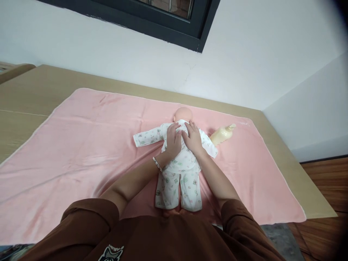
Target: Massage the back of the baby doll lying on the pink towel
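A baby doll in white printed pyjamas lies stretched out, its bald head pointing at the wall. Its face does not show, so it seems to lie face down. My left hand rests with fingers extended on the upper left of the doll's torso. On the upper right, my right hand lies likewise flat, fingers extended and thumb close to the left hand. Both palms touch the shirt and neither hand grips anything. A cream-coloured pump bottle lies on its side beside the doll's right-hand sleeve.
Beneath the doll a pink blanket with some wrinkles covers most of the wooden table. A white wall with a dark-framed window stands behind the table. Wooden flooring shows at the right.
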### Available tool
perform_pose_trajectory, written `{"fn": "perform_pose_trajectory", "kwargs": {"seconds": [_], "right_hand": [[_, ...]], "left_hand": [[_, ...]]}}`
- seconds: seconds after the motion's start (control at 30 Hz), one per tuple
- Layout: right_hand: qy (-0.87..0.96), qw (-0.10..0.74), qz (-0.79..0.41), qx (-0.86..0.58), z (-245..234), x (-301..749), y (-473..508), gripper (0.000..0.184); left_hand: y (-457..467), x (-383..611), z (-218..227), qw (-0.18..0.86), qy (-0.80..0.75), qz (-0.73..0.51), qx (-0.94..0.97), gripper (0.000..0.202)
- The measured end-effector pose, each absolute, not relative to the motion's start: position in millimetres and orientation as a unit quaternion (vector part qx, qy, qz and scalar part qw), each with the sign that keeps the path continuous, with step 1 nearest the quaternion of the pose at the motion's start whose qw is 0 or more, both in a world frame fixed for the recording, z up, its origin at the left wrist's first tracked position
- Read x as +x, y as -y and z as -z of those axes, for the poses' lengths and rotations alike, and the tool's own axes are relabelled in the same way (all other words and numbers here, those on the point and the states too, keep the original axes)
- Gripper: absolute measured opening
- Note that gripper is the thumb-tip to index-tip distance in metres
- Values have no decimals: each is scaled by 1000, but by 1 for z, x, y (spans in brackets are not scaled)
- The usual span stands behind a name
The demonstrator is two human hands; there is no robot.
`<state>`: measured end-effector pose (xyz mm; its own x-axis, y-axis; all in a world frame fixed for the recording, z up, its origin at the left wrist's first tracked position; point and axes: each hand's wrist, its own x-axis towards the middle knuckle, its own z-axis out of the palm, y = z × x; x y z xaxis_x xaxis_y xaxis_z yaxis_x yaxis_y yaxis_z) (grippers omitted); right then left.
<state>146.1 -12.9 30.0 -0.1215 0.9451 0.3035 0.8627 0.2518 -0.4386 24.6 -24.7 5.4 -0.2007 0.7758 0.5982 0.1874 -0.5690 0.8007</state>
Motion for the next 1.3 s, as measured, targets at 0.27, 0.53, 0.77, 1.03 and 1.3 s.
{"fn": "perform_pose_trajectory", "kwargs": {"seconds": [0.27, 0.53, 0.77, 1.03, 1.3], "right_hand": [[776, 222, -45, -589, -24, 138, 54, 61], [796, 217, -85, -559, -22, 143, 70, 74], [748, 297, -97, -585, -18, 159, 35, 58], [704, 241, -66, -665, -29, 150, 11, 51], [718, 246, -88, -645, -30, 135, 32, 63]], "left_hand": [[20, 23, -9, 292, -443, -612, 586, 34], [3, 16, -7, 242, -438, -553, 666, 31], [-3, 14, 2, 159, -454, -536, 694, 34], [-2, 13, -4, 105, -481, -465, 735, 37], [-1, 9, -12, 95, -516, -369, 767, 46]]}}
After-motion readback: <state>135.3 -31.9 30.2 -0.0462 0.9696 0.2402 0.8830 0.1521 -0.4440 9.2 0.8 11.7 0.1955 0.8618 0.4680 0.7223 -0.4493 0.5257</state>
